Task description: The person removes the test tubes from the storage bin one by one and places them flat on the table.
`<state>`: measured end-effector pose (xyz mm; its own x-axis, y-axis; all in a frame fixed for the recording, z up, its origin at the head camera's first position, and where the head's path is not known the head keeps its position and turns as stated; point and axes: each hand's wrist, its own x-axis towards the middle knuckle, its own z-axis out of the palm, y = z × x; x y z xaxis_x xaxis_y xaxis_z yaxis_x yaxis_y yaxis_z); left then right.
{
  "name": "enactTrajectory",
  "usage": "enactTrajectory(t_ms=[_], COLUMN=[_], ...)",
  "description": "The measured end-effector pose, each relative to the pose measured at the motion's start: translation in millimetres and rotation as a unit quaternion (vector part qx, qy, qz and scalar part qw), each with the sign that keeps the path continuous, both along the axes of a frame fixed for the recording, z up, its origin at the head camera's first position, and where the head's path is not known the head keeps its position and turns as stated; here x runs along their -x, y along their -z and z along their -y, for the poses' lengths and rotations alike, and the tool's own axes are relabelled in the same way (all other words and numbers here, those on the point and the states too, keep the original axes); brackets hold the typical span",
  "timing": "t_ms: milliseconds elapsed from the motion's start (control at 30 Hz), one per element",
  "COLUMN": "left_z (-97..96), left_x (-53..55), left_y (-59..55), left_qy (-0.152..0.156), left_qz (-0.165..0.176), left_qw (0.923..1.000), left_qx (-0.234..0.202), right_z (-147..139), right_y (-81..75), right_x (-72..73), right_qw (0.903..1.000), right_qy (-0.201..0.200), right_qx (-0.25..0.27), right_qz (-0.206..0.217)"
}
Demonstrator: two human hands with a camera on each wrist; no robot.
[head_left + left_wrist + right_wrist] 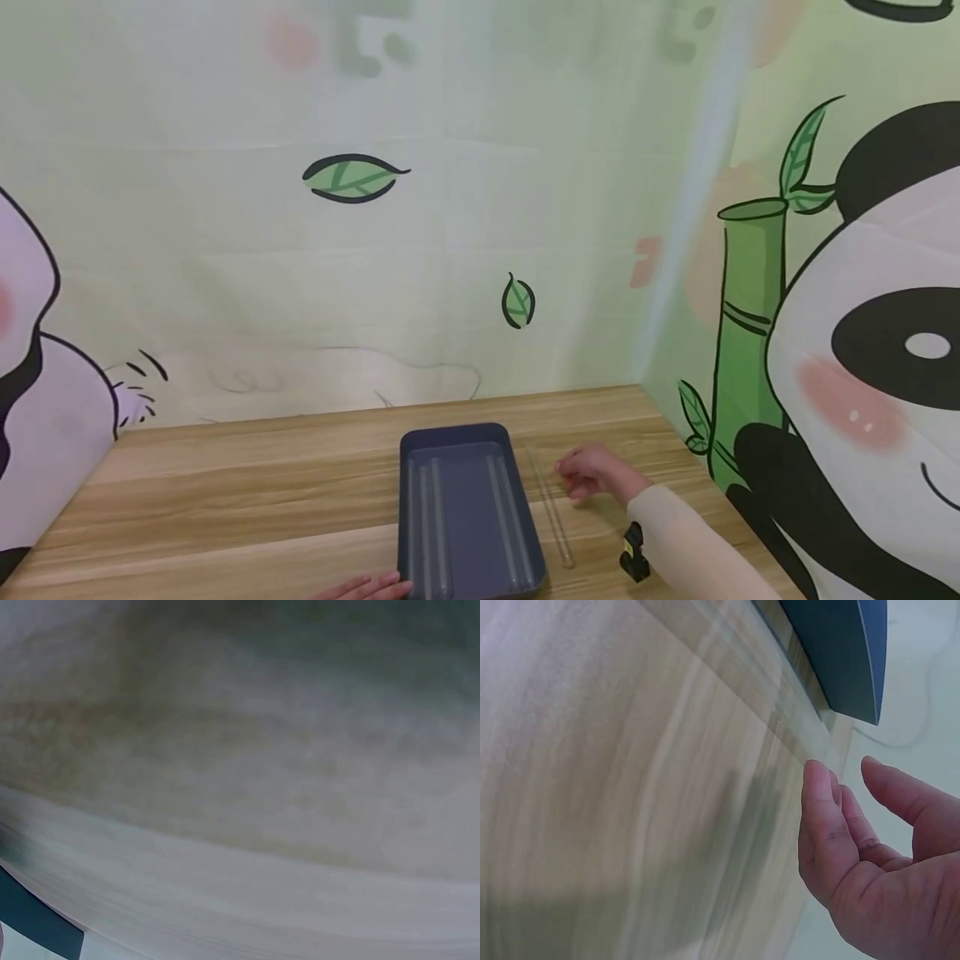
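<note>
On the wood-grain desk (262, 483) before you, a dark blue, shallow rectangular tray (471, 500) holds slender clear tubes (440, 525), lying lengthwise in two groups along its left and right sides. A loose transparent tube (550, 508) lies on the desk, just beside the tray's right wall. Your right hand (592, 472) is near it, fingers loosely bent, thumb apart, gripping nothing. Your left hand (365, 587), partly visible, lays straight fingers at the tray's left wall.
</note>
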<state>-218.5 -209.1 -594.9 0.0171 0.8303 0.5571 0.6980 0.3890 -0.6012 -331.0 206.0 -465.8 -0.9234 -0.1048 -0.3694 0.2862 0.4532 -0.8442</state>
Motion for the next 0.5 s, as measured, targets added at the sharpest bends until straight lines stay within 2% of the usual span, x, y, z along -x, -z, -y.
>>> enactTrajectory(t_ms=[200,367,500], left_z=[-1.3,-1.0,-0.2], left_x=[-0.3,1.3,3.1], left_y=[-4.5,-3.4,-1.3], left_qy=[0.003,0.008,0.011], left_qz=[-0.022,-0.033,-0.036], left_qw=[0.9997,0.9994,0.9993], left_qx=[0.0,-0.002,0.001], right_z=[0.0,4.1,8.4], right_y=[-13.5,-24.4,-30.1], right_x=[-0.4,1.4,3.0], right_qw=[0.9999,0.9999,0.9999], right_qy=[0.001,-0.009,-0.001], right_qx=[0.001,-0.011,-0.014], right_qz=[0.014,0.008,-0.001])
